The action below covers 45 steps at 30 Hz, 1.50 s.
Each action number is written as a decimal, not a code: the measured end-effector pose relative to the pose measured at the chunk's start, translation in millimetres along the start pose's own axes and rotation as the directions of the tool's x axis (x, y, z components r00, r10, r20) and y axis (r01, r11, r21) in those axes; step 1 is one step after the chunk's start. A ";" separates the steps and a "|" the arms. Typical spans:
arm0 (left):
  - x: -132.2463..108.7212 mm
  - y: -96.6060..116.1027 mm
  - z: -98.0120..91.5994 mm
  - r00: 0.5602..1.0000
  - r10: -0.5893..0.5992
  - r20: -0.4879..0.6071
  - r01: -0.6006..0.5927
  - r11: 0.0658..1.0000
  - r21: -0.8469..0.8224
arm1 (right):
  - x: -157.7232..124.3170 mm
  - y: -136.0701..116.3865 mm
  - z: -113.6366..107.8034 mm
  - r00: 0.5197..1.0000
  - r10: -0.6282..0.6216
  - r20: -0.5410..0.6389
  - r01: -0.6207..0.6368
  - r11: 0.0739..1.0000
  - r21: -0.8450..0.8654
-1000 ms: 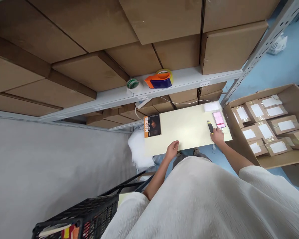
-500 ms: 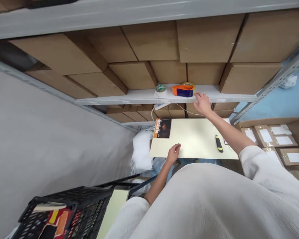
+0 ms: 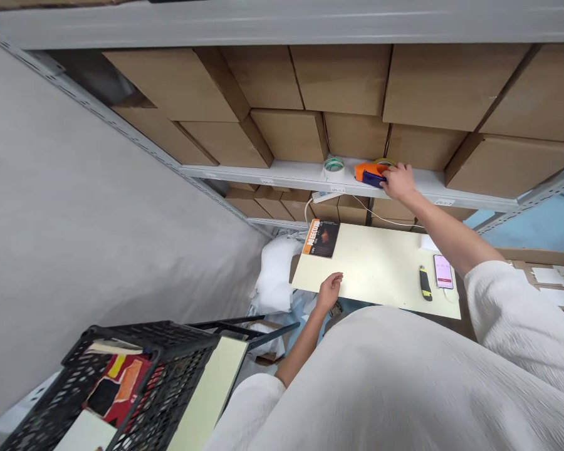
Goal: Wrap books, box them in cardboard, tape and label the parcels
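Observation:
On the grey shelf point(image 3: 291, 175), my right hand point(image 3: 399, 181) closes round the right end of an orange and dark blue tape dispenser point(image 3: 370, 174). A yellow tape roll point(image 3: 384, 161) shows partly behind it, and a white and green tape roll point(image 3: 333, 166) stands to its left. My left hand point(image 3: 329, 290) hovers at the front edge of the pale tabletop point(image 3: 376, 263), fingers curled, nothing visible in it. A black and orange book point(image 3: 321, 238) lies at the table's back left. Further right are a black and yellow cutter point(image 3: 425, 283) and a phone point(image 3: 443, 272).
Cardboard boxes point(image 3: 343, 81) fill the shelves above and below. A black crate point(image 3: 169, 382) with books stands at the lower left. An open carton point(image 3: 536, 255) is at the right. A white cable point(image 3: 385, 219) hangs behind the table.
My right hand has moved onto the tape dispenser and taken hold of it. The view has turned, and the phone now shows fully. My left hand stays by the table's front edge.

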State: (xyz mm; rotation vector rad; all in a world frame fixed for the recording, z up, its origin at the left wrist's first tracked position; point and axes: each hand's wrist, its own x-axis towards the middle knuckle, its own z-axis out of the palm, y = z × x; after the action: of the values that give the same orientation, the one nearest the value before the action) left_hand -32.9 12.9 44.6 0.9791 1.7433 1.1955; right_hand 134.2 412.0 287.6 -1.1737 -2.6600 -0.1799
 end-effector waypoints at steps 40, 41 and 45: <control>-10.5 -3.4 35.8 0.966 -0.100 0.238 0.068 0.988 0.141 | -308.2 -40.2 172.3 0.615 0.580 0.534 -0.694 0.719 0.018; -12.0 -3.8 34.4 0.966 -0.105 0.235 0.072 0.987 0.142 | -307.5 -38.3 174.1 0.613 0.577 0.540 -0.692 0.722 0.015; -17.0 -2.4 28.1 0.971 -0.105 0.213 0.074 0.986 0.151 | -304.2 -32.9 178.6 0.604 0.564 0.564 -0.686 0.727 0.007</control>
State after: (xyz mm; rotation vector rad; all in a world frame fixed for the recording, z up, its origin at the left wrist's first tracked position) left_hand -1.1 6.6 38.5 1.0619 1.6931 0.8792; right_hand 280.4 209.4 36.4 -2.2475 -2.3289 0.6515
